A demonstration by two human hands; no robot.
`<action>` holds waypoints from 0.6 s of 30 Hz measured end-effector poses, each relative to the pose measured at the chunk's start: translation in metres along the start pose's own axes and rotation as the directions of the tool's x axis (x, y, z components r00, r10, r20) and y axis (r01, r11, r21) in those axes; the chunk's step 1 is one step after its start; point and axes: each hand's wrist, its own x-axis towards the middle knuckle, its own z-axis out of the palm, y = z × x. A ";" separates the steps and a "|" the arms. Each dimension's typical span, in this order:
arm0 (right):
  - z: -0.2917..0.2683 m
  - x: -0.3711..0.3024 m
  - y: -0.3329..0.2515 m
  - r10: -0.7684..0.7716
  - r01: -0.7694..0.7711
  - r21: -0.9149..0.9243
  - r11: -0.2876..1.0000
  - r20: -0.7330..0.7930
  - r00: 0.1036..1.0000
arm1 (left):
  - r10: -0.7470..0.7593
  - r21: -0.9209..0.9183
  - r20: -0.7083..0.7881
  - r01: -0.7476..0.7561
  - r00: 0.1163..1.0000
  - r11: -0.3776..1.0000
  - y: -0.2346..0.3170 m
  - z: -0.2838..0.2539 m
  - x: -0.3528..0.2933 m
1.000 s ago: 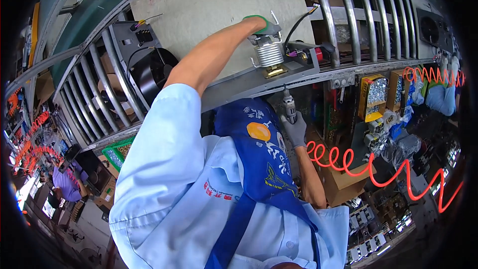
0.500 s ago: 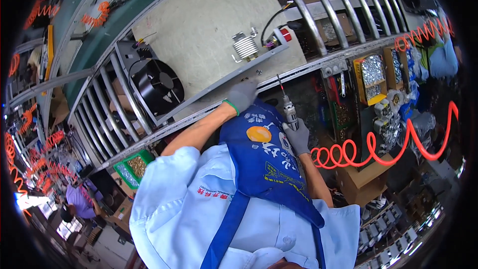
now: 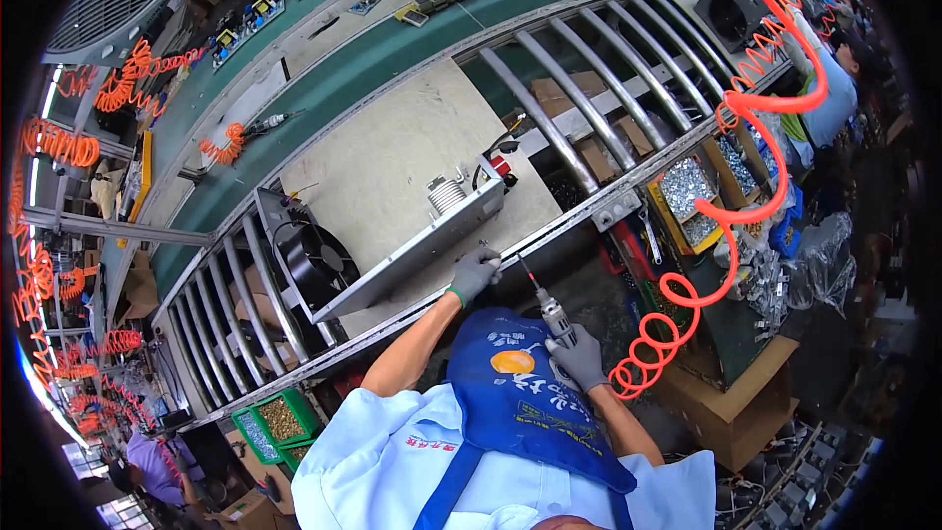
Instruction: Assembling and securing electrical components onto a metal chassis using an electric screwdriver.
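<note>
My left hand [image 3: 478,272], in a grey glove with a green cuff, is over the near edge of the worktop, just below a few tiny screws [image 3: 482,243]. Its fingers look drawn together; whatever they may hold is too small to make out. In front of my apron, my gloved right hand [image 3: 581,359] is wrapped round a power screwdriver [image 3: 556,318], its bit pointing up toward the bench edge. A grey metal housing [image 3: 422,253] stands on the worktop beyond my left hand. It carries a black fan [image 3: 316,257], a ribbed silver part [image 3: 446,196] and a red part [image 3: 500,166].
Roller tracks [image 3: 589,98] flank the pale board [image 3: 392,152]. A coiled orange hose [image 3: 677,334] loops at my right. Beside the bench are a yellow bin [image 3: 690,198] of small metal parts, green bins [image 3: 279,422] of fasteners and a cardboard box [image 3: 731,407]. Other people are farther off.
The whole view has shifted, showing more of the far line. My left hand has moved forward from beside the apron to the screws at the bench edge. The screwdriver stays in my right hand.
</note>
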 end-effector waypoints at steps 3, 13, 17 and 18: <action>-0.005 0.001 0.003 -0.074 0.075 -0.048 0.996 0.020 0.997 | -0.107 -0.538 0.179 0.189 0.978 0.821 0.025 0.007 -0.001; -0.027 -0.007 0.016 -0.056 0.061 -0.083 0.995 0.058 0.997 | -0.115 -0.722 0.425 0.413 0.898 0.555 0.034 0.018 -0.017; -0.035 -0.015 0.019 -0.059 0.067 -0.098 0.993 0.089 0.994 | -0.095 -0.672 0.462 0.417 0.882 0.612 0.026 0.015 -0.021; -0.035 -0.018 0.020 -0.070 0.079 -0.082 0.994 0.102 0.992 | -0.052 -0.634 0.492 0.399 0.869 0.663 0.024 0.011 -0.023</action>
